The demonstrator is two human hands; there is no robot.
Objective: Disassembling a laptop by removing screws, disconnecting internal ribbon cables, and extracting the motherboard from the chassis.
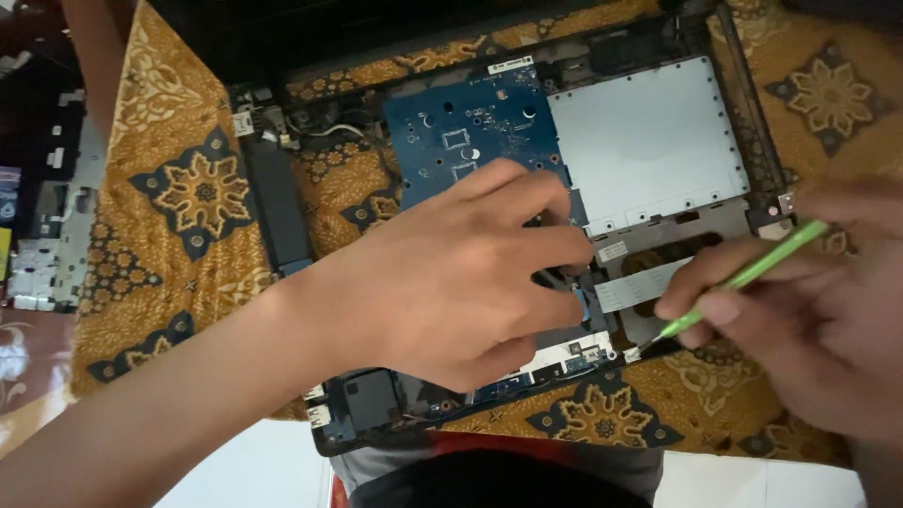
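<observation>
left hand (461,273) is pressing flat on the blue circuit board (470,132) inside the opened laptop shell (658,141) while right hand (809,301) is pinching a thin green tool (743,277), tip at the board's edge — looks fragile, best handled by its edges.

A gold cloth (179,273) with dark blue star flowers covered the work spot. White floor (254,466) showed under its near edge. At the far left lay a dark area with small grey and white bits (42,254), too blurry to tell. The light was soft and even
</observation>
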